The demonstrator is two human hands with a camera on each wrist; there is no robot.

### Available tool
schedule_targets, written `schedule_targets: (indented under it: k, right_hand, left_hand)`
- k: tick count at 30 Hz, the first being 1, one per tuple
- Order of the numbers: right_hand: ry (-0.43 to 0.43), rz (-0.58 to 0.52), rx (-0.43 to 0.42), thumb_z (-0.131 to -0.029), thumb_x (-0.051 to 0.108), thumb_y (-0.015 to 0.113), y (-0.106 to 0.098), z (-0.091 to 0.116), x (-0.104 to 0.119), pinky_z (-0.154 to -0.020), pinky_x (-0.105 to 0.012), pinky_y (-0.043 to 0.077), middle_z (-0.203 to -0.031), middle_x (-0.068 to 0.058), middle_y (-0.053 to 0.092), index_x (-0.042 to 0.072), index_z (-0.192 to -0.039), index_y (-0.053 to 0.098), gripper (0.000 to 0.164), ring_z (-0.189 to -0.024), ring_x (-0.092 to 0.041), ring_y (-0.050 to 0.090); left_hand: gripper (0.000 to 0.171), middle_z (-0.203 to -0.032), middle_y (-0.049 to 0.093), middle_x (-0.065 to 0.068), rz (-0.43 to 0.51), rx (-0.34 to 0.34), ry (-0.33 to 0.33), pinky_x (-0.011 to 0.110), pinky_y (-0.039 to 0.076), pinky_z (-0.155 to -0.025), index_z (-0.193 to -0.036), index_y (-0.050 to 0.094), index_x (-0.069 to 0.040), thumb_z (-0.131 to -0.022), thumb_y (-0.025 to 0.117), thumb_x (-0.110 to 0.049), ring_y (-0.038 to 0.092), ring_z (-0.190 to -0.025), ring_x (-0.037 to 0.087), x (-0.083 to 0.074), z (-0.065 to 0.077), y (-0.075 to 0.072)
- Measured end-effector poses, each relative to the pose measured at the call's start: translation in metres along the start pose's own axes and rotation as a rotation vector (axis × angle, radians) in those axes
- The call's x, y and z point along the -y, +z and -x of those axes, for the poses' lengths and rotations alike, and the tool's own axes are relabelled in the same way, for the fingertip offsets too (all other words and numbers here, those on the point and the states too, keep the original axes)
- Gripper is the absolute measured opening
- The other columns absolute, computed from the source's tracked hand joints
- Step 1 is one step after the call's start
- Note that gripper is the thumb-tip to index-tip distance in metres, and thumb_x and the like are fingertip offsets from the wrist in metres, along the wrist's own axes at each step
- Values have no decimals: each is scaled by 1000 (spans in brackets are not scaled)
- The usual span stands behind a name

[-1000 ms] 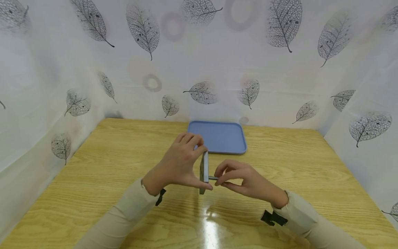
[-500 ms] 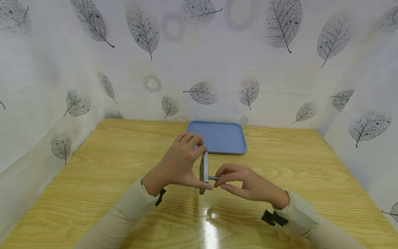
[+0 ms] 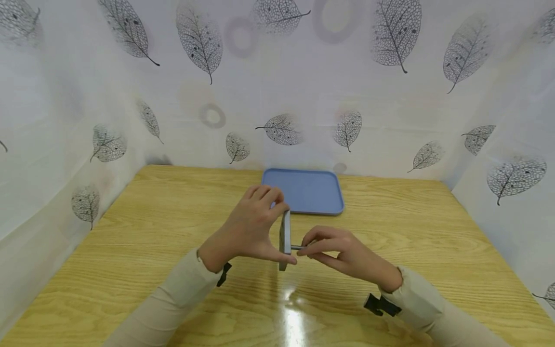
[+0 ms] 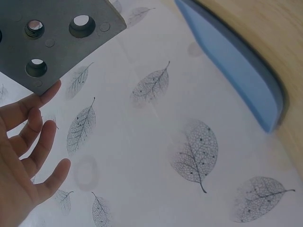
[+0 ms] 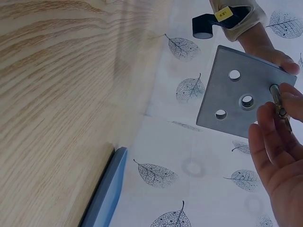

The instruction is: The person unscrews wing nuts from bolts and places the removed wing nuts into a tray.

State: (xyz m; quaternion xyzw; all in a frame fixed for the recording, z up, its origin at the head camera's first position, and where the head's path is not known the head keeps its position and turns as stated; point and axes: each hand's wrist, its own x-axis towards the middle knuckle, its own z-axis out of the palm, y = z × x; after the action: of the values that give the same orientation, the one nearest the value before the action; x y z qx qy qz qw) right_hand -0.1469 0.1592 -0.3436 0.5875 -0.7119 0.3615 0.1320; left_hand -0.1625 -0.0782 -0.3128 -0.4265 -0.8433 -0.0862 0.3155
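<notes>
Upright above the table, a grey square metal plate [image 3: 284, 239] with several round holes is gripped at opposite edges by my left hand [image 3: 251, 231], between thumb and index finger. In the left wrist view, the other fingers of that hand are spread away from the plate [image 4: 57, 35]. My right hand [image 3: 336, 248] pinches a slim metal rod [image 3: 297, 247] that meets the plate's right face. In the right wrist view, the rod [image 5: 275, 96] stands at a hole near one corner; a small round part shows between the fingers, which hide much of it.
A blue tray [image 3: 305, 193] lies at the back of the wood-grain table [image 3: 186, 207], behind the hands. White cloth with a leaf print [image 3: 282, 129] surrounds the table at the back and sides. Black straps [image 3: 381, 304] are on the wrists.
My right fingers have shifted slightly about the rod, the thumb loosening and closing again. My left hand and the plate stay almost in the same place.
</notes>
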Motion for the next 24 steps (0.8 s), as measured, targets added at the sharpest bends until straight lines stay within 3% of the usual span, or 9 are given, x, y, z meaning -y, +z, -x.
schedule_targets:
  k: [5,10,18,24]
  right_hand:
    - [52,-36,-16,-87,3,63,1,0,1,-73,-17,50,-100,-6,64,6,-111,63,24,-83,-10,62]
    - [102,-27,-23,-85,5,67,2,1,2,-78,-21,51,-97,-2,63,10,-102,61,19,-88,-11,61]
    - [-18,-88,-63,-88,5,63,3,-2,-3,-79,-20,51,-95,-6,61,10,-95,65,10,-88,-16,61]
    - [-53,-101,-53,-89,4,60,3,-2,-3,-75,-18,51,-96,-7,59,10,-95,67,10,-88,-16,58]
  left_hand:
    - [83,-89,45,0,-3,-5,6,37,40,-85,-87,62,-13,-45,64,-85,43,-85,18,0,0,0]
    - [83,-89,45,0,-5,-1,7,38,40,-86,-87,62,-14,-46,63,-86,43,-85,18,0,0,0]
    - [84,-90,45,0,-3,-11,16,38,39,-87,-88,62,-13,-44,66,-85,44,-86,19,0,0,1]
    - [84,-90,45,0,-2,-11,18,38,39,-85,-88,62,-13,-44,65,-85,43,-85,19,-1,0,1]
